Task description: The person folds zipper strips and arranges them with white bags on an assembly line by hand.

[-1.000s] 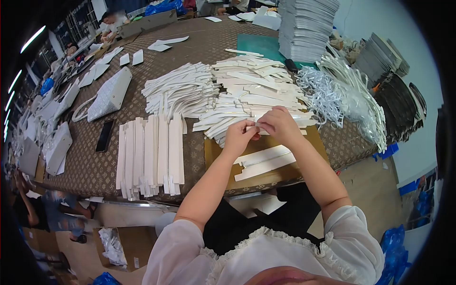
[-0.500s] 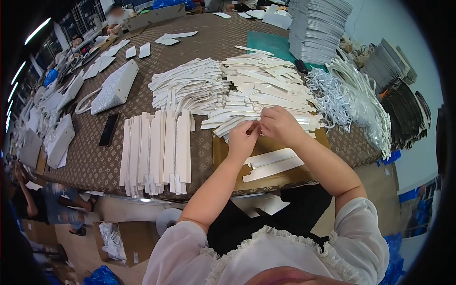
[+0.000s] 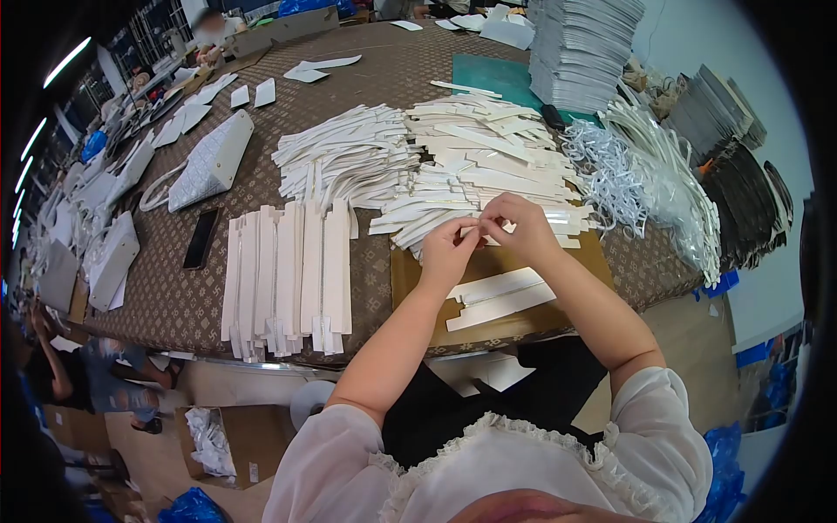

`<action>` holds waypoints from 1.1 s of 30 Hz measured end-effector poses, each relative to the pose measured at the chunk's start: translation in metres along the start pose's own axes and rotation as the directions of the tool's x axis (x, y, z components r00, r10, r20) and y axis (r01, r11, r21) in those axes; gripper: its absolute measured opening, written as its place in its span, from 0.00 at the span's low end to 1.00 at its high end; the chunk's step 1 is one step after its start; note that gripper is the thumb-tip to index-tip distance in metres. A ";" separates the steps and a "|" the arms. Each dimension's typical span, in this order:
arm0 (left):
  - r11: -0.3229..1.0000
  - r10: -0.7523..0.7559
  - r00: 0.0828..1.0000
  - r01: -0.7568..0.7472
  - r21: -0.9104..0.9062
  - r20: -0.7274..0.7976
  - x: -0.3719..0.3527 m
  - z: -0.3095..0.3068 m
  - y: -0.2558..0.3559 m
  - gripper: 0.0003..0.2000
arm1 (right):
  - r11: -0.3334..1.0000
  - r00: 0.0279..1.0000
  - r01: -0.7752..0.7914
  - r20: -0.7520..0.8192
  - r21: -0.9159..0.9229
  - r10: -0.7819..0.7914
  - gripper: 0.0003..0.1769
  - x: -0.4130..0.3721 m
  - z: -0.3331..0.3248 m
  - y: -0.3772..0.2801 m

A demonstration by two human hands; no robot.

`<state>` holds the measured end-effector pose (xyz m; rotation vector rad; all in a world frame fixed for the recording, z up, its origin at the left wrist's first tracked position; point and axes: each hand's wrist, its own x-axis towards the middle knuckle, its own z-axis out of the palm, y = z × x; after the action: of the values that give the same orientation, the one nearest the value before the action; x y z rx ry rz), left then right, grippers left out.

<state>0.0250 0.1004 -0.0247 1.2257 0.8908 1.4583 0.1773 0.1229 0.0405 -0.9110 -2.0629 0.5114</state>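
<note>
My left hand (image 3: 451, 253) and my right hand (image 3: 519, 231) meet at the fingertips, above the near edge of a pile of cream strips (image 3: 484, 157). Both are pinched closed. Whatever lies between the fingers is too small to make out. Below them a cream zipper panel (image 3: 501, 301), with a zipper along its middle, rests on a brown cardboard sheet (image 3: 580, 314). To the left, several similar zipper panels (image 3: 288, 279) lie side by side in overlapping stacks. Behind these is another heap of white strips (image 3: 344, 152).
A black phone (image 3: 201, 239) and a white quilted handbag (image 3: 214, 161) lie left. A tall grey stack (image 3: 582, 57) stands on a green mat (image 3: 488, 77). White cords (image 3: 602, 179) and plastic-wrapped strips (image 3: 671, 200) are right. A person (image 3: 65, 375) sits at lower left.
My right hand's fingers have shifted slightly and opened a small gap behind the pinch. The left hand stays nearly in place. The zipper panel on the cardboard has not moved.
</note>
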 end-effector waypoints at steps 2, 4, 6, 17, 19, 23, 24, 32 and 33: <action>1.000 0.016 1.000 -0.015 0.024 0.000 0.000 -0.001 0.000 0.08 | 0.994 0.997 0.080 0.010 -0.069 -0.080 0.04 0.001 -0.004 0.000; 0.999 0.022 1.000 -0.022 0.037 0.000 0.000 -0.001 0.000 0.08 | 0.949 0.971 0.240 0.046 -0.204 -0.236 0.03 0.003 -0.009 -0.001; 0.995 0.045 0.999 -0.044 0.095 -0.009 0.001 -0.002 -0.003 0.07 | 0.912 0.952 0.307 0.089 -0.272 -0.294 0.04 0.005 -0.014 -0.004; 0.950 0.168 0.986 -0.166 0.263 0.014 -0.001 -0.004 0.003 0.05 | 0.723 0.850 0.526 0.298 -0.448 -0.434 0.07 0.008 -0.016 -0.009; 0.970 0.151 0.988 -0.144 0.195 -0.018 -0.001 -0.002 0.000 0.05 | 0.744 0.874 0.486 0.263 -0.459 -0.408 0.06 0.007 -0.014 -0.008; 0.982 0.183 0.982 -0.181 0.054 -0.054 0.002 -0.003 -0.009 0.05 | 0.981 0.997 0.055 0.062 -0.184 -0.044 0.04 0.007 -0.012 -0.008; 0.982 0.182 0.982 -0.179 0.056 -0.054 0.002 -0.004 -0.009 0.05 | 0.987 0.987 -0.161 0.019 -0.010 0.161 0.04 0.007 -0.011 -0.007; 0.985 -0.051 0.984 0.022 -0.170 -0.168 0.006 -0.010 0.004 0.06 | 0.731 0.804 -0.211 -0.311 0.649 0.507 0.08 0.008 -0.130 0.078; 0.985 -0.054 0.984 0.024 -0.169 -0.172 0.006 -0.009 0.004 0.07 | 0.754 0.788 -0.193 -0.360 0.627 0.500 0.07 0.004 -0.154 0.093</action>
<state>0.0153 0.1057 -0.0213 0.9628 0.8862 1.5938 0.3391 0.1934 0.0764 -0.9492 -1.1380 0.9200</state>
